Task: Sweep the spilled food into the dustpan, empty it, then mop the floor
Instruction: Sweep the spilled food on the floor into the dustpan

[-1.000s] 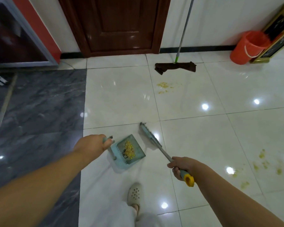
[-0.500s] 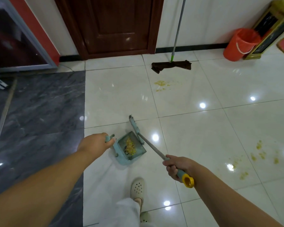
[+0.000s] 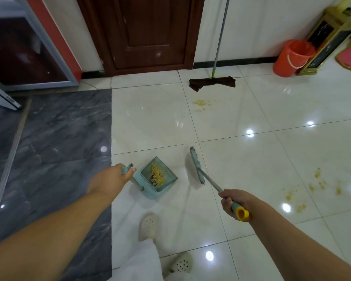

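Sweeping continues: left hand fingers curled round the teal plastic dustpan, right hand gripping the grey-handled broom, yellow spilled crumbs near the brown mop probably next.

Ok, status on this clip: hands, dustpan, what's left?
Left hand grips dustpan handle, right hand grips broom. Dustpan loaded. Spilled food near mop, more right.

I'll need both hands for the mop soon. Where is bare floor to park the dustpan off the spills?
Bare white tile lies between the dark marble strip and the spill near the mop head, beyond the dustpan. Also the tiles beyond the broom head. Crowded: the right side, with scattered food, and around the feet.
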A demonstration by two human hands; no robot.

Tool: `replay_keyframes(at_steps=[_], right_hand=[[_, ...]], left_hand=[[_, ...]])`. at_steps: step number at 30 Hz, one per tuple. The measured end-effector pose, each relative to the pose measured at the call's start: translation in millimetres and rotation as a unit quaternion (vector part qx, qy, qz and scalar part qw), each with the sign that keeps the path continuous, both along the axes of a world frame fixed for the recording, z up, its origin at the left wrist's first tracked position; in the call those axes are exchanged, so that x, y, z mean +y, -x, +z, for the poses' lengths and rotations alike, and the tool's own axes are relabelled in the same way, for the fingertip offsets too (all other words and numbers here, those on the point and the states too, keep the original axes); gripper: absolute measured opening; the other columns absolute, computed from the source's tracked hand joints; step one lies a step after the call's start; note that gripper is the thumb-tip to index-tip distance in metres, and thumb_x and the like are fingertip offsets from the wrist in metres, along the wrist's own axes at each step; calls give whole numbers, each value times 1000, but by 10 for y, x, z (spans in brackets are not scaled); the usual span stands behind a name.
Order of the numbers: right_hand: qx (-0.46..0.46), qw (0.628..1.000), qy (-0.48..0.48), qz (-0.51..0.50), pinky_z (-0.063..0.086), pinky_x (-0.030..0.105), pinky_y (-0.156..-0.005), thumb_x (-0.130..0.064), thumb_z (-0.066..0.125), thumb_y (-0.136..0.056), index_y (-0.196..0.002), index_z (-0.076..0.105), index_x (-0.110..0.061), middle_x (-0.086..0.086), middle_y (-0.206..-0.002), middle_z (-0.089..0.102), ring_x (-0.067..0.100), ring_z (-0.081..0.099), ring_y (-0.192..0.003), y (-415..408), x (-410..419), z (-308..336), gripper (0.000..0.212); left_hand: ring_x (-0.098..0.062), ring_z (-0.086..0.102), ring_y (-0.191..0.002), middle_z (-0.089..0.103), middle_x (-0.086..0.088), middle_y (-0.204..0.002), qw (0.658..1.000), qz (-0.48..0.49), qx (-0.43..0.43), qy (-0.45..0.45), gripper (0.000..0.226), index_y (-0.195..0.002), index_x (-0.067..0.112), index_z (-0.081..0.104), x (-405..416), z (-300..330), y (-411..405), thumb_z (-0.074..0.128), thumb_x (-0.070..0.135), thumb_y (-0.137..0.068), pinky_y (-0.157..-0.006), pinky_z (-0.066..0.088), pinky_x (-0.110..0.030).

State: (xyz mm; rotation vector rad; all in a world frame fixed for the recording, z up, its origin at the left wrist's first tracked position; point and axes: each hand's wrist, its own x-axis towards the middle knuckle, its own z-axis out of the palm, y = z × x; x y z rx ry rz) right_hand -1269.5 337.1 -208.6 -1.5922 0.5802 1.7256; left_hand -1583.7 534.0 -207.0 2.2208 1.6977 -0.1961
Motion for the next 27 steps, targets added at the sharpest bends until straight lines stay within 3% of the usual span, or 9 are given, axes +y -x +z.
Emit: replay_keyframes(at_steps=[12,16,22,27], right_hand=[[-23,995,37,-86,37,12,-26,-12,46,-99,-79,42,-5,10,-39,41,12,39,-21,452,338,-101,22],[-20,993,53,-105,38,12,-27,-10,47,-98,-79,42,-3,10,-38,42,14,40,-21,885,838,-173,21],[-35,987,51,-148,38,14,-27,-6,48,-97,-84,44,0,10,-47,43,14,40,-21,1686,1972,-362,15],[-51,983,41,-171,36,12,-27,-6,46,-97,-82,43,-1,5,-58,39,12,37,-19,2075,2793,-445,16]], left_hand=[[-19,56,-70,60,1,-72,998,0,-52,39,49,-88,24,59,702,-132,452,32,65,-90,-58,37,-28],[-17,57,-68,61,2,-71,996,-24,-62,59,49,-84,26,59,1177,-158,690,32,66,-89,-68,50,-32],[-19,61,-72,63,2,-72,990,-71,-86,82,48,-79,27,56,2110,-150,1172,33,67,-88,-70,54,-35],[-18,61,-77,67,4,-82,990,-102,-64,77,44,-92,34,59,2620,-129,1465,33,68,-87,-67,50,-29]])
